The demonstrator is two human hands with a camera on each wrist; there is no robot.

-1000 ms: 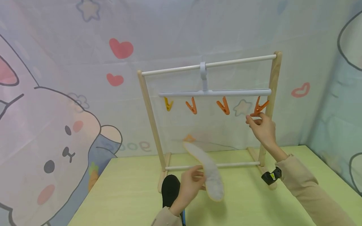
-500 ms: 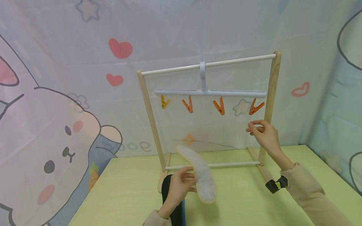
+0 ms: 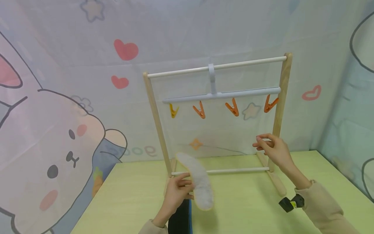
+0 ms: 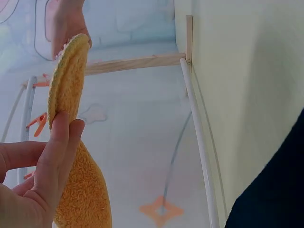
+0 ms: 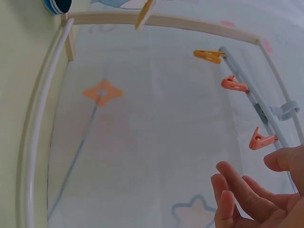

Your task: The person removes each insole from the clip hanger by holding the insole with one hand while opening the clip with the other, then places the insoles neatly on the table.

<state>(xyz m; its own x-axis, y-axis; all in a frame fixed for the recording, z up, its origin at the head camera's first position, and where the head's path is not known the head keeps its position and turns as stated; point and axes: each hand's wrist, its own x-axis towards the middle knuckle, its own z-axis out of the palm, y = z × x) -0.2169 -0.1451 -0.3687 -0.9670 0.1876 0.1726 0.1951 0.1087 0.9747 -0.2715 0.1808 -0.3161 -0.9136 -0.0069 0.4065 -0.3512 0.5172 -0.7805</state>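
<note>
My left hand pinches an insole near its middle, above the table. The insole's white fluffy face shows in the head view; its yellow-orange back shows in the left wrist view. My right hand is held in the air with loosely bent fingers and holds nothing. Above it, apart from it, is an orange clothespin at the right end of a white hanger. Two more orange clothespins and a yellow clothespin hang along the same bar.
The hanger hooks over the top rod of a wooden rack on the pale green table. A black, blue-edged insole lies below my left hand. A printed cloth hangs behind.
My right hand has come off the rightmost clothespin and dropped lower. My left hand has carried the insole to the left. The hanger has swung and tilts differently.
</note>
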